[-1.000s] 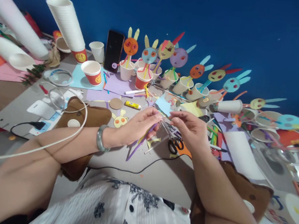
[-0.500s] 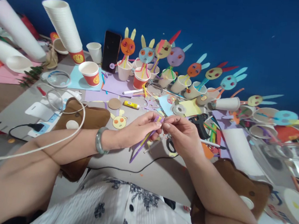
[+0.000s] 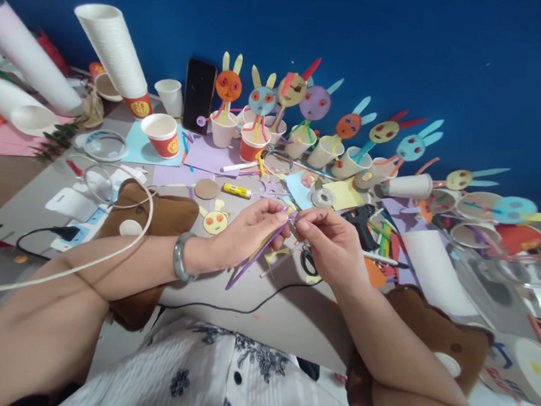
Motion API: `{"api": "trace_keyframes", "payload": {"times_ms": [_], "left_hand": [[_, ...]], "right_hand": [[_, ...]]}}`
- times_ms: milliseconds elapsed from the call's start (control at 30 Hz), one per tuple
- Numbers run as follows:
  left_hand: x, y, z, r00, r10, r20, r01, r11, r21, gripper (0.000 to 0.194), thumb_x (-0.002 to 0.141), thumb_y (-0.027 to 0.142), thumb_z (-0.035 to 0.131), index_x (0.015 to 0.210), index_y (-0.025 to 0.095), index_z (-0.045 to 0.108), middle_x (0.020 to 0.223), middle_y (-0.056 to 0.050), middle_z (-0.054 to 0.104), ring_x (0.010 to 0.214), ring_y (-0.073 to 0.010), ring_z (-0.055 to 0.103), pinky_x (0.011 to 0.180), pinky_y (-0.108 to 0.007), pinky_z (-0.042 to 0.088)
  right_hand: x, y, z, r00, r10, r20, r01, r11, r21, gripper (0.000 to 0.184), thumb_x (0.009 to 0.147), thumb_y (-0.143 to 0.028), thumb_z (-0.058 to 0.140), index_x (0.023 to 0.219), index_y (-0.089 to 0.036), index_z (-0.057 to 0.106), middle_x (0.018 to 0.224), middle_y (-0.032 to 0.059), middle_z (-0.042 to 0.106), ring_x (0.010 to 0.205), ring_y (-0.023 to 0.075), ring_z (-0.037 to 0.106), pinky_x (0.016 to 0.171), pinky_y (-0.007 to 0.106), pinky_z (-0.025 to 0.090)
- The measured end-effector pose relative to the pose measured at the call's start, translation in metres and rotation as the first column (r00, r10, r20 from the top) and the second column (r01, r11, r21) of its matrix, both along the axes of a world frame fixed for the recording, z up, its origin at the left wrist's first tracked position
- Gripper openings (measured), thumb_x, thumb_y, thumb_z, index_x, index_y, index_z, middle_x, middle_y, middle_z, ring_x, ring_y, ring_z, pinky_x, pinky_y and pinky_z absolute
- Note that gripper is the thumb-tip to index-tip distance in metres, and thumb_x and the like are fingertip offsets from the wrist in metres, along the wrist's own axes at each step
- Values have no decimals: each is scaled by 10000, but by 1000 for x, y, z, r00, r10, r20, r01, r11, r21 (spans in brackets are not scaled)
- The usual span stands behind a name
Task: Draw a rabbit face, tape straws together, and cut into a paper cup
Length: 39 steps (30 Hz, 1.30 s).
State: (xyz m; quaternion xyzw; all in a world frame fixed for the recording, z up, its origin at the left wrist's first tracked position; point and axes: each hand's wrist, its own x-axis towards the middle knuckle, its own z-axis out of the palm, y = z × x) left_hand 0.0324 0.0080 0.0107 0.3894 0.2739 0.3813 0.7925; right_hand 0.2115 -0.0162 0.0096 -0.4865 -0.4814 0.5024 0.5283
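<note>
Purple and yellow paper strips point(image 3: 252, 263) slant down out of my left hand point(image 3: 243, 235), which is closed on them between thumb and fingers. Their upper ends are folded over each other at the fingertips. My right hand point(image 3: 335, 246) pinches at that folded end, its thumb and forefinger pressed together; the fingers hide most of what they grip. Both hands are above the table, fingertips almost meeting. Left of them lies a yellow paper rabbit face point(image 3: 215, 221) with orange eyes. A black roll of tape point(image 3: 310, 263) lies just below my right hand.
Paper cups with rabbit figures point(image 3: 256, 137) line the blue wall. A cup stack point(image 3: 116, 50) leans at back left. A glue stick point(image 3: 237, 190), tape roll point(image 3: 322, 198) and black glue gun point(image 3: 363, 227) lie beyond my hands. A white cable point(image 3: 104, 259) crosses my left forearm.
The strips' loose lower ends have swung slightly left. The folded end between my fingertips has turned, showing less yellow. Both hands stay in nearly the same place.
</note>
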Motion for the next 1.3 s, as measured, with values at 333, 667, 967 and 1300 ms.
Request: {"api": "trace_keyframes", "payload": {"times_ms": [333,667,967,1300], "left_hand": [[-1,0,1,999,-27,45,30,998,-47,328,890,406,729,887,198,476,725,44,652,555,-55,588,522,-179,444],[0,0,-2,990,-36,136,52,992,-115,423,787,435,864,867,169,545,760,20,691,668,-83,683,664,-212,558],[-3,1,-2,997,-77,20,77,996,-47,437,731,410,902,930,168,597,751,-4,708,650,-122,682,570,-225,556],[-5,1,-1,993,-97,-64,96,995,-14,399,726,409,895,872,164,616,708,-8,706,544,-120,655,472,-221,489]], "right_hand": [[-2,1,1,1000,0,-20,0,1000,19,302,749,-447,902,780,-225,700,796,-1,687,644,115,548,636,277,473],[-3,1,0,1000,-12,-11,12,1000,-20,366,728,-504,908,797,-221,687,731,-17,663,623,111,541,608,267,443],[-3,0,6,999,-32,-35,33,999,35,345,725,-468,913,766,-229,667,785,-11,656,616,109,522,595,279,457],[-3,0,6,997,-45,-62,48,998,49,337,706,-446,931,748,-225,680,804,-7,661,624,104,536,593,269,456]]}}
